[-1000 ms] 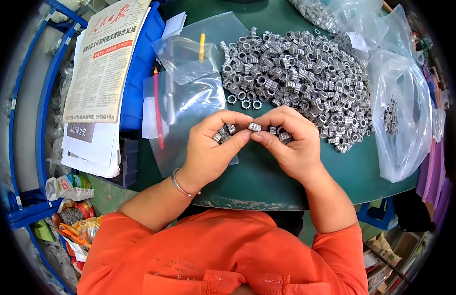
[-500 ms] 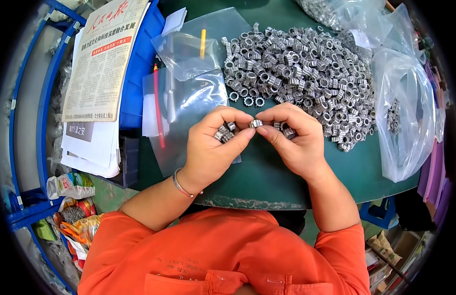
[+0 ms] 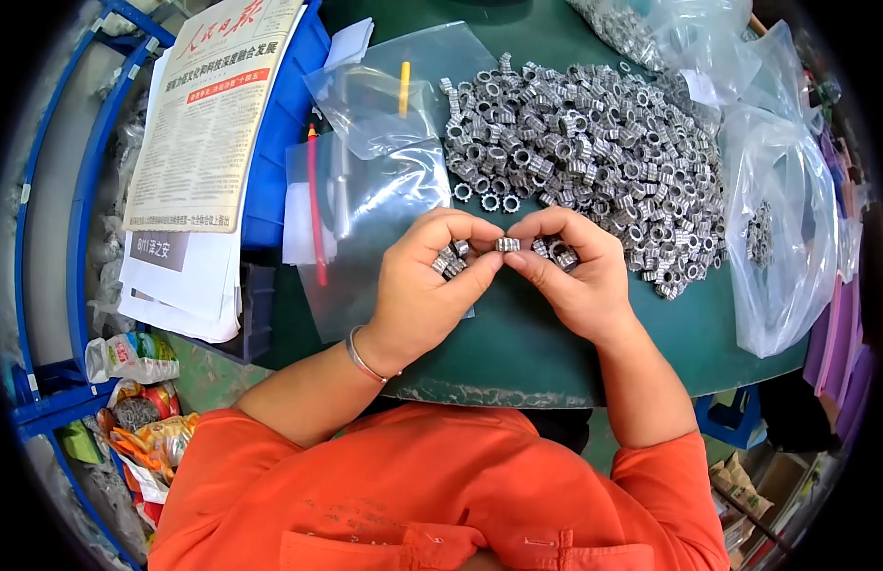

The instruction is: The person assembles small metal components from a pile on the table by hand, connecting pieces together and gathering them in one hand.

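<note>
Head view, mid-frame: with left hand point(image 3: 415, 285) and right hand point(image 3: 596, 290) pinching narrowly, hold the toothed metal ring point(image 3: 507, 245) lightly by its edges, near the ring heap point(image 3: 594, 157) at upper right. Cradle the spare rings point(image 3: 561, 255) loosely within curled fingers, clear of the pinch.

head view | faces forward, down | close above green table point(image 3: 546, 354)

Bright, even light with soft shadows; white glare streaks the plastic sheet point(image 3: 389, 190) and the right-hand bag point(image 3: 784, 228). Fisheye distortion bends the left rack point(image 3: 78, 247); black vignetting swallows the corners.
</note>
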`<state>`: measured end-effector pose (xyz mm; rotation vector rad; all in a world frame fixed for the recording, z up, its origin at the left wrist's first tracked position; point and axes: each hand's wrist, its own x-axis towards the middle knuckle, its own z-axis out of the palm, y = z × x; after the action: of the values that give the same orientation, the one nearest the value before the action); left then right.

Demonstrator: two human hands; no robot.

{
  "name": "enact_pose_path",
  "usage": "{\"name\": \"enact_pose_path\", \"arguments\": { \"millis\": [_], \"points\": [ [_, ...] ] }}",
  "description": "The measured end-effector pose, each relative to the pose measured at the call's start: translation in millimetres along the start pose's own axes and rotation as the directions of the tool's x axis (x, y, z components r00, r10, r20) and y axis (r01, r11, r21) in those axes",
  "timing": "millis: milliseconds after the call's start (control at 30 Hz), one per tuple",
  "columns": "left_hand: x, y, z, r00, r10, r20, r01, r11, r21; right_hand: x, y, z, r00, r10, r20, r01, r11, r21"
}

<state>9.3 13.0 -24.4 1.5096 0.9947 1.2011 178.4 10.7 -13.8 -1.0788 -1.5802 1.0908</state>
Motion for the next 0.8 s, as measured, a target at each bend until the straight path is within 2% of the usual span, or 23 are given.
{"name": "enact_pose_path", "arguments": {
  "millis": [67, 133, 267, 333, 367, 433, 667, 800],
  "points": [
    [0.8, 3.1, 0.1, 0.999, -0.045, -0.004, 0.045, 0.998, -0.033, 0.2, -1.3, 0.3, 1.0, 0.029, -0.01, -0.029, 0.999, 0.019],
    [1.0, 1.5, 0.2, 1.0, -0.022, 0.003, 0.022, 1.0, 0.009, -0.3, -2.5, -0.7, 0.988, 0.152, 0.01, -0.152, 0.983, 0.105],
    [0.4, 0.7, -1.4, 0.998, -0.037, 0.042, 0.037, 0.999, 0.02, 0.2, -3.6, -1.1, 0.986, 0.168, 0.019, -0.169, 0.98, 0.103],
    [0.8, -1.0, 0.2, 1.0, -0.012, -0.009, 0.012, 1.0, 0.003, 0.3, -1.3, -1.6, 0.983, 0.181, 0.024, -0.182, 0.981, 0.065],
    [0.6, -1.0, 0.6, 1.0, -0.014, -0.008, 0.014, 1.0, 0.001, 0.7, -0.2, -2.1, 0.983, 0.184, 0.023, -0.185, 0.981, 0.064],
    [0.8, -0.5, 0.6, 1.0, -0.004, -0.013, 0.004, 1.0, 0.011, 1.8, 1.4, -3.0, 0.995, 0.088, 0.039, -0.088, 0.996, -0.023],
    [0.3, -0.6, -1.0, 0.999, 0.031, -0.011, -0.03, 0.999, 0.014, 1.4, -2.0, -0.5, 0.996, 0.089, 0.019, -0.09, 0.996, 0.024],
    [-0.6, 2.0, -0.9, 0.999, -0.047, -0.002, 0.047, 0.999, -0.008, 1.4, 0.7, -1.6, 0.997, 0.076, 0.0, -0.076, 0.997, 0.005]
  ]
}}
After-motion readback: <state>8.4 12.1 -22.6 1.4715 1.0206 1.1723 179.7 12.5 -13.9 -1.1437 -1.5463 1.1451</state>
